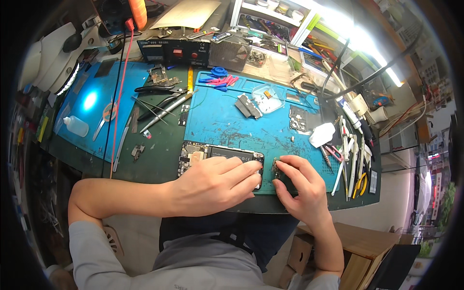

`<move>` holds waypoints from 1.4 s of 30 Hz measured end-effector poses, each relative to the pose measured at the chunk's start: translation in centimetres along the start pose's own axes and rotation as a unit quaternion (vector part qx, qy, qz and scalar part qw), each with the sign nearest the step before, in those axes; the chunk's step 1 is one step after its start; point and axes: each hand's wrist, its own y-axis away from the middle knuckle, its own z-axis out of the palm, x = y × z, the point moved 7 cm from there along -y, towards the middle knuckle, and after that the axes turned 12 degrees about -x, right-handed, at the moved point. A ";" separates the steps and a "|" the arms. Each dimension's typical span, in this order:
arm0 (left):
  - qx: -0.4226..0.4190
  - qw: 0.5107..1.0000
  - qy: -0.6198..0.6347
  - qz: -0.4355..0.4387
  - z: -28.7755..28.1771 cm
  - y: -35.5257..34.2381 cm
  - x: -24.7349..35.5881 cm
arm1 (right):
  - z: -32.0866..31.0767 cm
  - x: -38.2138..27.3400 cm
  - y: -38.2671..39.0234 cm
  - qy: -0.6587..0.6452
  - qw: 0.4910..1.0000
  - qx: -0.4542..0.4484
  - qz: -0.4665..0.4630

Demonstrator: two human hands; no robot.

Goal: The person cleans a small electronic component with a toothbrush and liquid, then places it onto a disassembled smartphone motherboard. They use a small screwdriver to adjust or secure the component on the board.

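Note:
An opened smartphone [222,152] lies on the blue repair mat [222,121], its black battery and inner boards bare. Across its lower part reaches my left hand [220,181], fingers bent and pressed together at the phone's right end. Whatever those fingertips pinch is hidden. Just right of the phone, my right hand [303,186] grips a small circuit board [276,169] between thumb and fingers, close above the mat. Farther back on the mat are a grey metal shield plate [248,106] and a clear plastic dish [268,99] with a small orange-brown part in it.
Tweezers, pliers [360,184] and other hand tools crowd the mat's right edge, near a white bottle-like piece [322,135]. Long-nosed tools [166,111] lie to the left. Behind stand a black control box [179,52] and blue and pink picks [220,81].

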 end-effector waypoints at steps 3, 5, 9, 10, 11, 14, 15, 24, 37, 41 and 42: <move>0.008 1.000 -0.008 -0.006 0.3 -0.5 0.0 | 0.3 -0.3 -0.4 -0.013 1.000 -0.004 -0.003; 0.010 0.999 -0.017 -0.026 0.7 -0.5 -0.2 | 0.3 -0.3 -0.5 -0.022 1.000 -0.010 -0.006; -0.007 1.000 0.022 -0.008 0.6 -0.9 -0.8 | 0.4 0.0 -0.7 -0.028 1.000 -0.014 -0.005; -0.004 1.000 0.031 0.001 0.8 -0.7 -0.9 | 0.4 0.1 -0.7 -0.028 1.000 -0.012 -0.004; -0.001 0.999 0.039 0.010 0.8 -0.6 -1.1 | 0.4 0.0 -0.8 -0.026 1.000 -0.012 -0.007; -0.005 0.999 -0.011 0.046 0.9 -0.1 -0.6 | 0.5 -0.2 -1.1 -0.020 1.000 -0.012 -0.018; 0.000 0.998 -0.028 0.048 0.8 0.0 -0.5 | 0.5 -0.3 -1.2 -0.019 0.999 -0.013 -0.025; -0.012 0.995 -0.091 0.037 0.6 0.3 -0.8 | 0.8 -0.8 -2.1 -0.007 0.999 -0.022 -0.046; -0.034 0.996 -0.073 0.038 0.0 0.3 -1.2 | 1.3 -0.6 -1.9 -0.029 0.999 0.015 -0.006; -0.036 0.998 -0.044 0.026 -0.1 0.1 -1.5 | 1.4 -0.5 -1.7 -0.053 0.998 0.024 0.019; -0.044 0.998 -0.035 0.020 0.1 0.0 -1.7 | 1.3 -0.3 -1.4 -0.063 0.997 0.026 0.029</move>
